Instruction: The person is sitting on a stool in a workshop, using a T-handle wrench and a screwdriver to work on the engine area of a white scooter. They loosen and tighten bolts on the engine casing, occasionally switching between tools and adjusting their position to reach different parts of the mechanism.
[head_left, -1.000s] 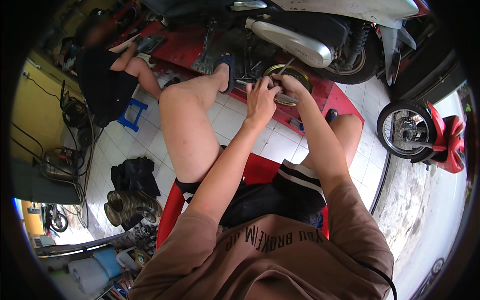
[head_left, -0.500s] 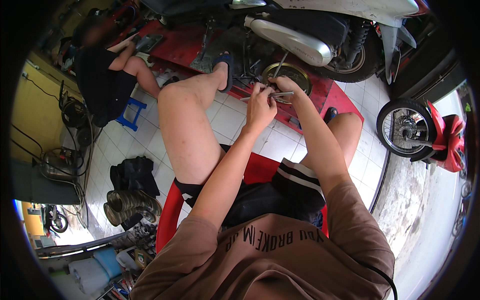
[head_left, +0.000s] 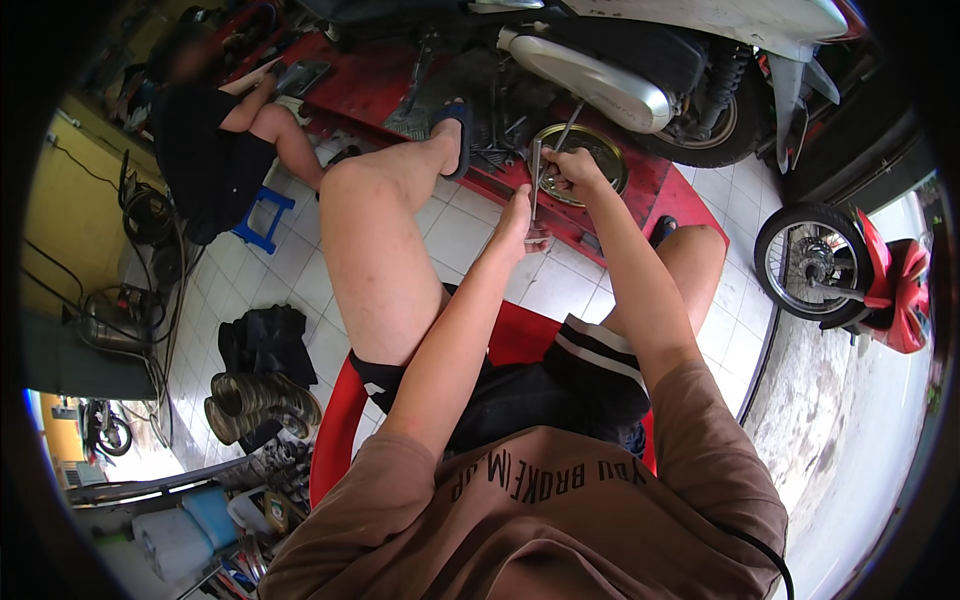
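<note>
My left hand (head_left: 517,228) is closed on a silver metal rod (head_left: 537,175), which points up and away from me, past my fingers. A thicker section shows at its far end. Just right of it, my right hand (head_left: 574,170) has its fingers curled at the near end of a slim metal rod (head_left: 570,125). This rod slants up toward the pale side cover (head_left: 585,85) of a motorbike. Beneath the right hand is a round gold-coloured tray (head_left: 612,150) on a red platform (head_left: 650,190). The fingertips of my right hand are partly hidden.
Several metal tools (head_left: 495,155) lie left of the tray. The motorbike's rear wheel (head_left: 735,135) is beyond it. A person (head_left: 205,130) sits at the far left, near a blue stool (head_left: 262,218). A red motorbike (head_left: 890,280) stands at the right. Boots (head_left: 262,405) are on the tiles.
My hands, close together before, have moved apart. The silver rod has swung from lying crosswise to pointing away from me, and my left hand has come slightly nearer.
</note>
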